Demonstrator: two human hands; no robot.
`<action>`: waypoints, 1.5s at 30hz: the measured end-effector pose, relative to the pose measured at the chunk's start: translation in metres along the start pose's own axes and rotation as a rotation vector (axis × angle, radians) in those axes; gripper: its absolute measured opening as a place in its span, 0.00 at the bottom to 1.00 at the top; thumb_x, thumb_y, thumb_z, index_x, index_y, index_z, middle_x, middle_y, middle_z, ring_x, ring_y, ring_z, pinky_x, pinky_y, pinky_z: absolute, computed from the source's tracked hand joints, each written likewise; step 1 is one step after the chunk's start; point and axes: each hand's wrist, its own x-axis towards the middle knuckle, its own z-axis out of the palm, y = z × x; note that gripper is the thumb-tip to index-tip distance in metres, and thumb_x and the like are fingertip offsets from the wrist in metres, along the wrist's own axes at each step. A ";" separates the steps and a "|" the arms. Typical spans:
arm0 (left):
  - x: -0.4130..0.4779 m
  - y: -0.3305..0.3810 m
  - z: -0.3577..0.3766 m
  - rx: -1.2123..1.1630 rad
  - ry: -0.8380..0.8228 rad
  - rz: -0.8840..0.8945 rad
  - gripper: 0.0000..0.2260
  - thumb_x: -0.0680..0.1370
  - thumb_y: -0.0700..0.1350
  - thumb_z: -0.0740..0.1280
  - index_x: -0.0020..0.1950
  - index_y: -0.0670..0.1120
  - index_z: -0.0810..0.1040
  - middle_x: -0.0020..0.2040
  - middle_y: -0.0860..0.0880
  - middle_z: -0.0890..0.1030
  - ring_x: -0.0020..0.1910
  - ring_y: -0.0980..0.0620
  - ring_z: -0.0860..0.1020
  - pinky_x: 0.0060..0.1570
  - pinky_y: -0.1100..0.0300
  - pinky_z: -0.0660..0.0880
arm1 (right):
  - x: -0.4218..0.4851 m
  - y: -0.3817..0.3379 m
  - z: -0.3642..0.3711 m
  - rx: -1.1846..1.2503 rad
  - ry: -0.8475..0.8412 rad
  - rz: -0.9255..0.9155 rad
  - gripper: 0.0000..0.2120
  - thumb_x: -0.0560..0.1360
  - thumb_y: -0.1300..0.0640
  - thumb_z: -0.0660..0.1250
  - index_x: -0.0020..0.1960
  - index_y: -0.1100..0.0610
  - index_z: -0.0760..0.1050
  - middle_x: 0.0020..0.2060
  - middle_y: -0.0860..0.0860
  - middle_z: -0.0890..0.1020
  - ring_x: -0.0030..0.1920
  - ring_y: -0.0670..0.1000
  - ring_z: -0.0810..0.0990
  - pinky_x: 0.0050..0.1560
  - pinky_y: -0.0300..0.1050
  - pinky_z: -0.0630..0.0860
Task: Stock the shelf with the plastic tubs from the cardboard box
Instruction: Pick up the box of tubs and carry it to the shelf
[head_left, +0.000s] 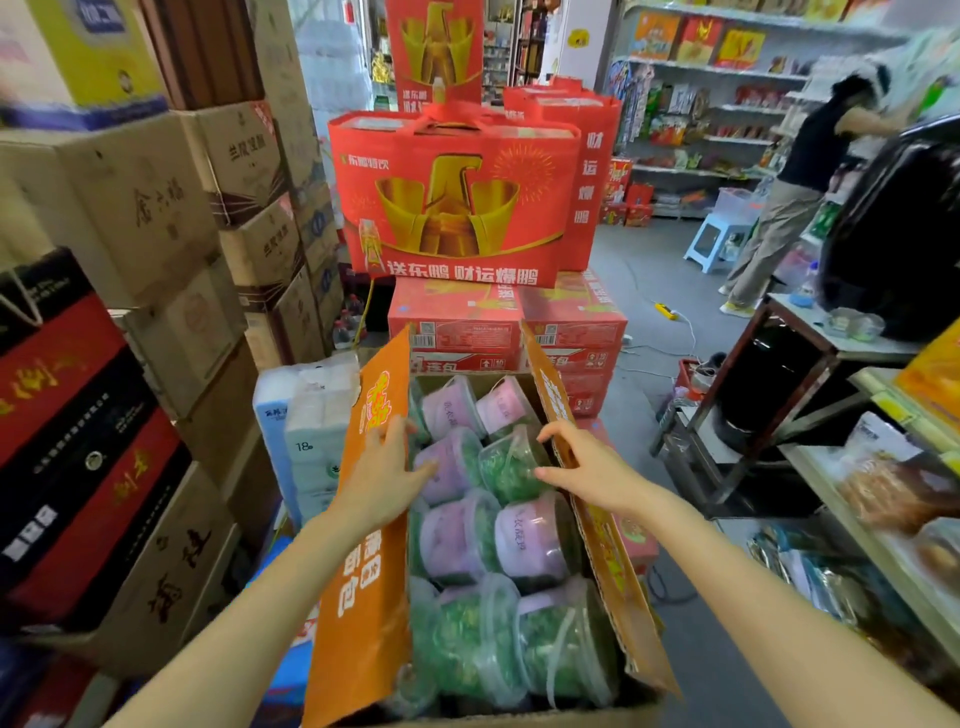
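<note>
An open cardboard box (363, 597) with orange flaps stands in front of me, filled with several clear plastic tubs of green contents under purple lids. My left hand (382, 475) lies over the left flap, its straight fingers reaching a purple-lidded tub (447, 465). My right hand (582, 467) hovers just inside the right flap (597, 519), fingers spread and relaxed beside a tub lying on its side (506, 462). Neither hand holds anything. A shelf (852, 509) runs along the right edge of view.
Stacked cartons (130, 208) wall in the left side. Red gift boxes (457, 208) are piled right behind the box. Toilet-paper packs (306, 415) sit at its left. A dark metal stand (779, 374) and a person (800, 171) by a blue stool (719, 239) occupy the right.
</note>
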 end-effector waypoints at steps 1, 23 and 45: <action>0.001 -0.001 -0.004 0.002 -0.012 -0.002 0.16 0.75 0.49 0.67 0.58 0.50 0.64 0.56 0.47 0.67 0.50 0.48 0.71 0.50 0.57 0.68 | 0.002 -0.001 -0.001 -0.024 0.000 0.012 0.14 0.74 0.54 0.66 0.57 0.47 0.66 0.48 0.45 0.70 0.39 0.42 0.69 0.44 0.45 0.67; 0.001 -0.060 -0.076 -0.169 0.159 -0.234 0.26 0.76 0.50 0.66 0.72 0.51 0.62 0.68 0.45 0.71 0.60 0.45 0.72 0.51 0.57 0.70 | 0.011 0.003 -0.017 -0.505 0.233 0.269 0.36 0.78 0.54 0.57 0.75 0.44 0.35 0.57 0.64 0.76 0.52 0.63 0.78 0.51 0.51 0.74; -0.012 -0.084 -0.101 -0.564 0.030 -0.665 0.25 0.70 0.56 0.72 0.59 0.40 0.74 0.44 0.41 0.80 0.41 0.41 0.79 0.37 0.51 0.76 | 0.016 0.027 -0.044 -0.321 0.252 0.511 0.25 0.70 0.41 0.69 0.36 0.65 0.72 0.33 0.59 0.76 0.35 0.56 0.75 0.31 0.48 0.69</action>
